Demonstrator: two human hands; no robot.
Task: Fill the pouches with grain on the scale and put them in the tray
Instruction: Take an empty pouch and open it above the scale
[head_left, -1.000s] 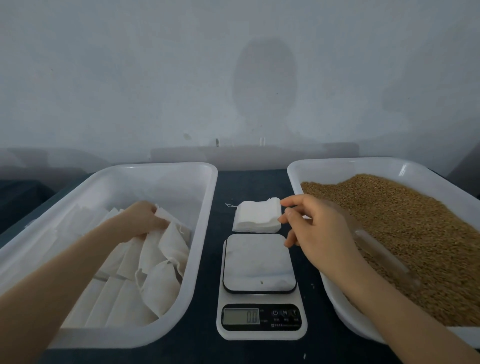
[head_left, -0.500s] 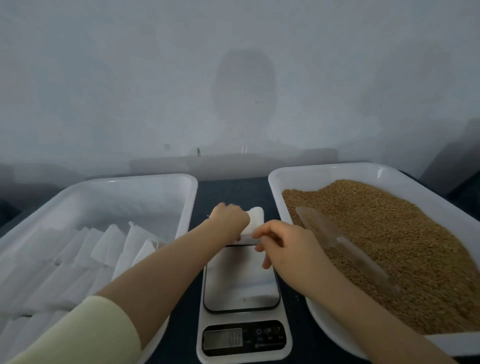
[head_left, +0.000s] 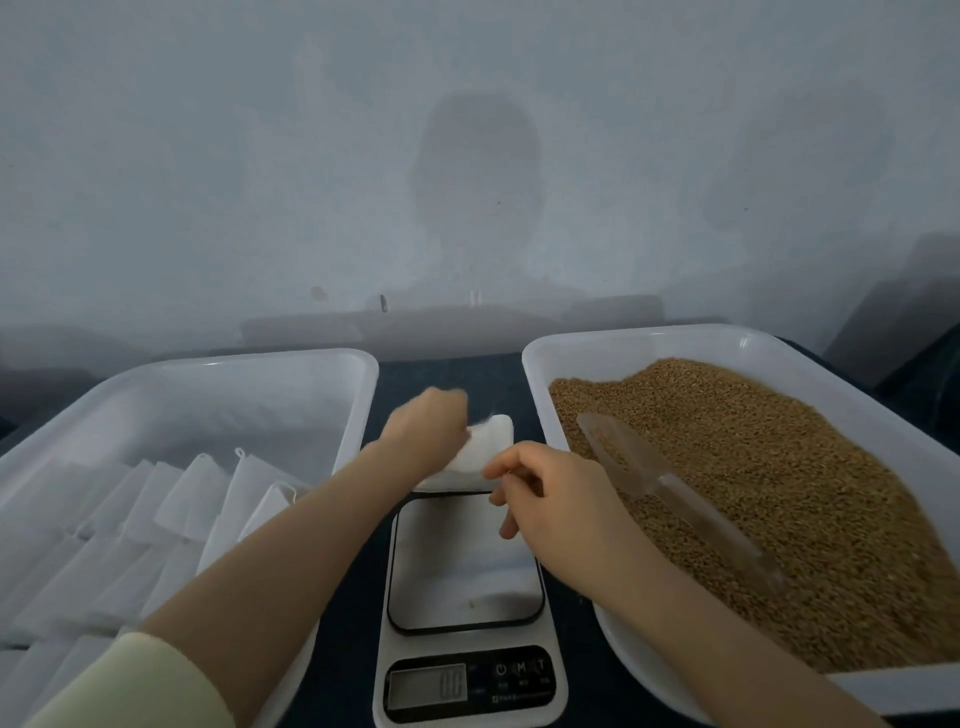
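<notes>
A small stack of empty white pouches (head_left: 491, 449) lies on the dark table just behind the scale (head_left: 462, 566). My left hand (head_left: 428, 434) reaches across from the left, its fingers curled over the stack's top and gripping a blurred, lifted pouch edge. The curled fingertips of my right hand (head_left: 553, 496) pinch the stack's near right corner. The scale's platform is bare and its display (head_left: 426, 687) is lit. Brown grain (head_left: 779, 493) fills the right tray (head_left: 649, 340), and a clear scoop (head_left: 670, 488) lies on it. Several filled pouches (head_left: 197, 493) lie in the left tray (head_left: 260, 361).
The two white trays flank the scale closely, leaving a narrow strip of dark table (head_left: 447, 374) between them. A pale wall stands just behind the table. My left forearm crosses the left tray's inner rim.
My left hand left the left tray and moved right onto the pouch stack. My right hand closed in on the stack's near corner. The view shifted slightly.
</notes>
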